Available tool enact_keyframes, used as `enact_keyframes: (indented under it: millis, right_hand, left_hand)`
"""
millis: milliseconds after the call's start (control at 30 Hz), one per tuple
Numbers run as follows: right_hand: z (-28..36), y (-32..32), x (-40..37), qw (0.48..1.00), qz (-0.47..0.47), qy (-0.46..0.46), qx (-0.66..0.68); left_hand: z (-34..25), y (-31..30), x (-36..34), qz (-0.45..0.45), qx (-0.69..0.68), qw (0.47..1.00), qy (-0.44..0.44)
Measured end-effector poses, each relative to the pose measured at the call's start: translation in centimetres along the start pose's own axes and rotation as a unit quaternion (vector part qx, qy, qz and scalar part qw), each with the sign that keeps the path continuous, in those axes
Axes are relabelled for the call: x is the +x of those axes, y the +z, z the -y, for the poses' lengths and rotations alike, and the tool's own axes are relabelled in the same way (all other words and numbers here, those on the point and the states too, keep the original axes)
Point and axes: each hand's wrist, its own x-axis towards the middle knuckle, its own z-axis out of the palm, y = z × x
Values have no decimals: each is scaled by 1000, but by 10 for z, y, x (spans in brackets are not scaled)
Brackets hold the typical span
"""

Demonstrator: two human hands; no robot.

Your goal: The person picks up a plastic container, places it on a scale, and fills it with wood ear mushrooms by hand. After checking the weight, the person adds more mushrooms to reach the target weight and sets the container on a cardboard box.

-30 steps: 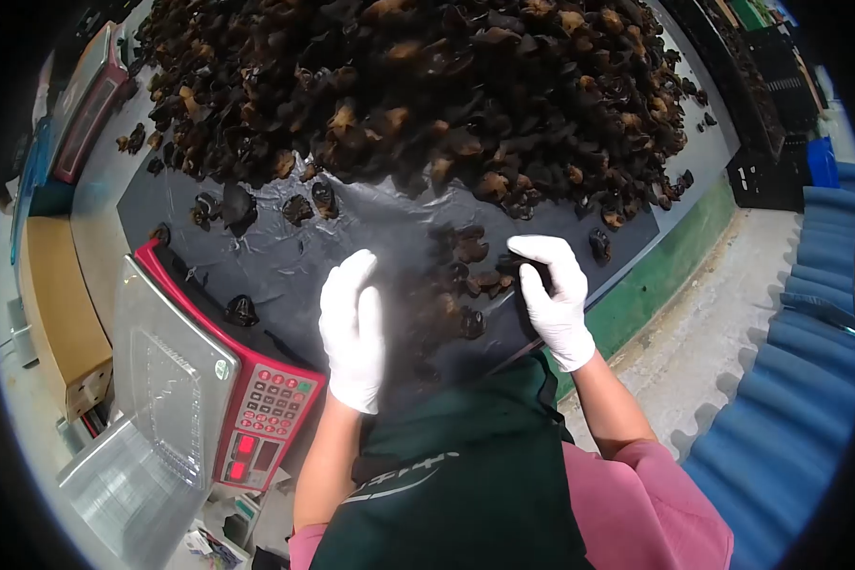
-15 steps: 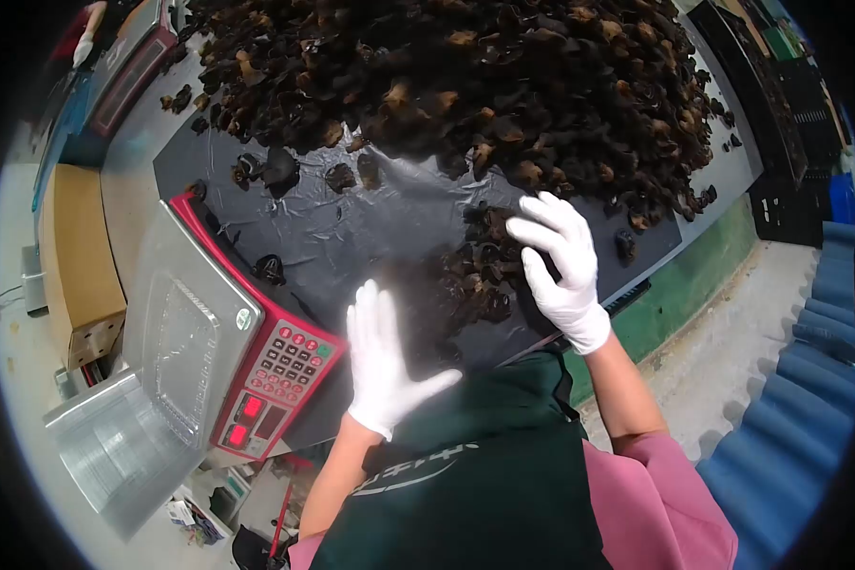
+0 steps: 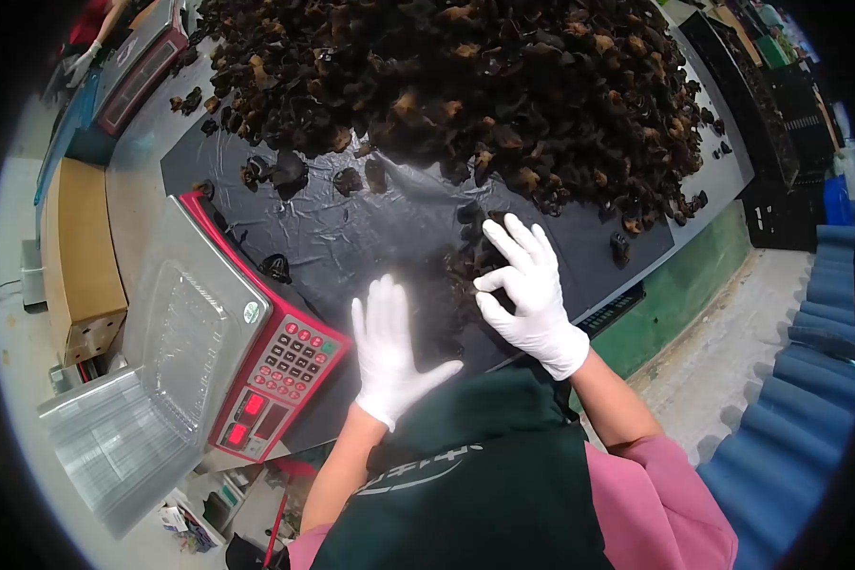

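Both of my hands wear white gloves. My left hand (image 3: 389,351) is spread flat just right of the red scale (image 3: 285,366), fingers pointing away and thumb out, holding nothing. At the right edge of a small group of dark fungus pieces (image 3: 451,285), my right hand (image 3: 532,294) has its thumb and index finger pinched together, the other fingers raised. Anything between those fingertips is too small to make out. Beyond both hands lies a large heap of dark brown, ruffled fungus (image 3: 446,95) on a black plastic sheet (image 3: 323,228).
A clear plastic container (image 3: 185,332) rests on the scale, with clear stacked lids or trays (image 3: 119,437) beside it. A cardboard box (image 3: 81,256) stands left. Another scale (image 3: 142,71) and another person's gloved hand (image 3: 84,62) are upper left. Black crates (image 3: 779,209) stand right.
My right hand has moved slightly left and nearer to me, and its thumb and index finger have closed together. My left hand has shifted a little right, still spread.
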Motion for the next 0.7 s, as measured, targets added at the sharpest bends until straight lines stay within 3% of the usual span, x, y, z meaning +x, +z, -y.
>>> enact_keyframes:
  millis: [200, 300, 333, 367, 400, 467, 500, 600, 633, 700]
  right_hand:
    - [2, -85, -28, 986, -49, 110, 116]
    - [-24, -134, -75, 956, -101, 239, 138]
    - [-33, -144, -92, 915, -147, 330, 182]
    - [-51, -155, -108, 915, -134, 361, 122]
    - [-67, -164, -122, 910, -119, 392, 64]
    - [-85, -169, -137, 912, -17, 345, -220]
    - [-98, -165, -145, 906, -26, 350, -235]
    - [-107, -146, -129, 909, -140, 373, -120]
    - [-101, -136, -113, 923, -174, 342, -29]
    - [-75, -121, -72, 939, -128, 312, -68]
  left_hand:
    - [0, -4, 0, 8, 6, 1000, -6]
    - [-1, -1, -1, 2, 6, 1000, -7]
    - [0, 1, -1, -8, 7, 1000, 0]
    - [-5, -4, 2, 14, 17, 1000, -17]
    - [1, 3, -1, -26, 8, 1000, 14]
    - [-4, -5, 2, 16, 11, 1000, -13]
    - [-3, -4, 2, 16, 13, 1000, -8]
    - [-1, -2, 0, 14, 20, 1000, -7]
    - [0, -2, -1, 16, 20, 1000, -8]
    - [1, -1, 0, 18, 21, 1000, -7]
